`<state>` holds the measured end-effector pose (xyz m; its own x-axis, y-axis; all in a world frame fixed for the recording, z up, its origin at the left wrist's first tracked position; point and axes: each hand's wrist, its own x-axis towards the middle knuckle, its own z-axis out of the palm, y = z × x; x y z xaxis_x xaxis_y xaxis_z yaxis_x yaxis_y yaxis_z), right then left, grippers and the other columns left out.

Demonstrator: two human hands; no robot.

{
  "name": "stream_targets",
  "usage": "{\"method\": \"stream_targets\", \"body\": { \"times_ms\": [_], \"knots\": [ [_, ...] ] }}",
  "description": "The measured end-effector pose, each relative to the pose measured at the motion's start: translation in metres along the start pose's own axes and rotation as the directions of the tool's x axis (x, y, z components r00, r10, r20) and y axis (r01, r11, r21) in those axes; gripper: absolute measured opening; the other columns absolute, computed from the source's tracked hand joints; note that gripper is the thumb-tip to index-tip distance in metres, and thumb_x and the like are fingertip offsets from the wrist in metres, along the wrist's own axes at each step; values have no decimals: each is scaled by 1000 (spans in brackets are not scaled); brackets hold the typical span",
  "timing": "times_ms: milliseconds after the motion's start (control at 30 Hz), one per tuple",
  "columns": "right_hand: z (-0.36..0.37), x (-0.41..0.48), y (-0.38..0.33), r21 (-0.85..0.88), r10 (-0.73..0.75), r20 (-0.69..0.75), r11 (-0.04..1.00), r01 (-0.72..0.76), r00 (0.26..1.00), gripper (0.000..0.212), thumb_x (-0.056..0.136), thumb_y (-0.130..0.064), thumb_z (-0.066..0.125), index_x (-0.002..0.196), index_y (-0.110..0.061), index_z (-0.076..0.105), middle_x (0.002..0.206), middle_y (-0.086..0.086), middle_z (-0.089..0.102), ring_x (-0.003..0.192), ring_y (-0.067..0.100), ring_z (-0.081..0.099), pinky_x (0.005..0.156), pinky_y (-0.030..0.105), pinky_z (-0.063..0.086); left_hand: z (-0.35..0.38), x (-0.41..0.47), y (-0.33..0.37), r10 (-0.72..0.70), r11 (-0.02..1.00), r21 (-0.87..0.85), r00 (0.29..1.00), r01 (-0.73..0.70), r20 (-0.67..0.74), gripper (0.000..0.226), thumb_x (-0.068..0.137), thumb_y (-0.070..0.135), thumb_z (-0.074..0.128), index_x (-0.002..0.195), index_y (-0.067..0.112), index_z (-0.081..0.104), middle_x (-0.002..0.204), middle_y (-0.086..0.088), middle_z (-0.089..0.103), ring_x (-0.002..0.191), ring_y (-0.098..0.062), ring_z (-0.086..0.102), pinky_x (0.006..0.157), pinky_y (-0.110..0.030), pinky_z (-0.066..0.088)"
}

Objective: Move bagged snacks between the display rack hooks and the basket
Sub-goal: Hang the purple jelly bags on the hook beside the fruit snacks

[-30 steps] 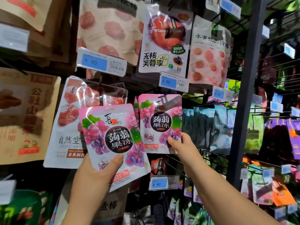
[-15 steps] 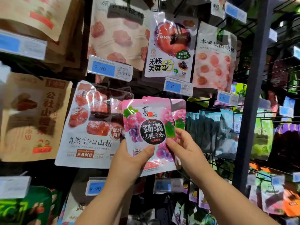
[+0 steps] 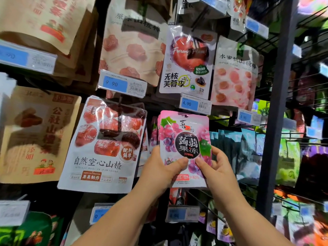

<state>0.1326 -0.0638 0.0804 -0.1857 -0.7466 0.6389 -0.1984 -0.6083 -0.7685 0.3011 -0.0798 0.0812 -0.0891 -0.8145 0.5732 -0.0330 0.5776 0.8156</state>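
A pink grape jelly bag (image 3: 184, 139) with a black round label is held upright against the display rack, in front of other pink bags of the same kind hanging on a hook. My left hand (image 3: 159, 173) grips its lower left edge, thumb across the front. My right hand (image 3: 214, 167) pinches its lower right corner, thumb on the front. The hook itself is hidden behind the bag's top. No basket is in view.
A large white hawthorn bag (image 3: 104, 148) hangs just to the left. A plum bag (image 3: 186, 63) and a blue 4.90 price tag (image 3: 195, 103) hang above. Teal bags (image 3: 248, 153) hang to the right. A dark upright rack post (image 3: 276, 107) stands at the right.
My left hand has carried the pink bag rightward and up until it covers the hanging pink bags. My right hand has shifted from the hanging bag onto this bag's lower right corner.
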Motion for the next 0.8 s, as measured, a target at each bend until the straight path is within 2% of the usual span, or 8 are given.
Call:
{"method": "stream_targets", "body": {
  "times_ms": [100,200,300,500,600,700,800],
  "knots": [
    [-3,7,1,-1,18,-27,1000,-18,999,41,92,-18,68,128,-28,51,100,4,76,96,23,73,94,52,53,3,8,5,19,999,47,1000,-20,14,52,79,42,76,123,31,49,109,14,64,97,-5,63,79,-22,51],
    [-6,14,3,-13,26,-33,1000,-27,999,40,91,-22,69,126,-30,53,102,4,76,98,24,72,96,54,52,6,12,6,8,998,62,1000,-10,25,56,79,46,75,125,30,47,113,10,65,102,-12,63,91,-35,53],
    [-7,18,3,-43,11,-40,999,-13,999,40,91,-23,70,127,-30,55,102,1,75,99,21,72,97,52,52,8,15,7,6,997,75,1000,-7,16,58,80,46,74,127,28,44,114,9,64,101,-11,63,87,-31,52],
    [-8,24,3,-58,15,-43,998,-17,999,38,90,-23,70,126,-27,57,103,1,76,97,19,72,96,50,53,10,20,7,1,998,67,1000,-1,-7,94,65,61,73,141,27,31,128,1,59,112,-21,60,98,-46,50],
    [-8,27,1,-68,17,-39,997,-19,999,37,89,-25,71,124,-29,58,104,0,75,95,19,73,92,51,55,12,23,5,3,999,46,1000,-2,-19,87,74,53,76,142,27,29,128,-1,59,112,-23,61,98,-47,50],
    [-8,31,1,-109,12,-43,994,-16,999,49,81,-36,74,127,-31,57,108,-2,74,98,18,71,94,50,54,14,27,2,19,999,31,999,-18,-39,80,81,39,75,142,29,24,126,1,59,106,-18,62,95,-42,52],
    [-8,34,5,-200,21,-68,979,-34,997,78,63,-59,71,134,-35,51,122,-4,68,109,18,67,97,49,52,19,22,1,78,993,94,994,-71,-73,89,84,33,73,147,33,11,140,1,45,115,-16,54,93,-31,46]
  ]
}}
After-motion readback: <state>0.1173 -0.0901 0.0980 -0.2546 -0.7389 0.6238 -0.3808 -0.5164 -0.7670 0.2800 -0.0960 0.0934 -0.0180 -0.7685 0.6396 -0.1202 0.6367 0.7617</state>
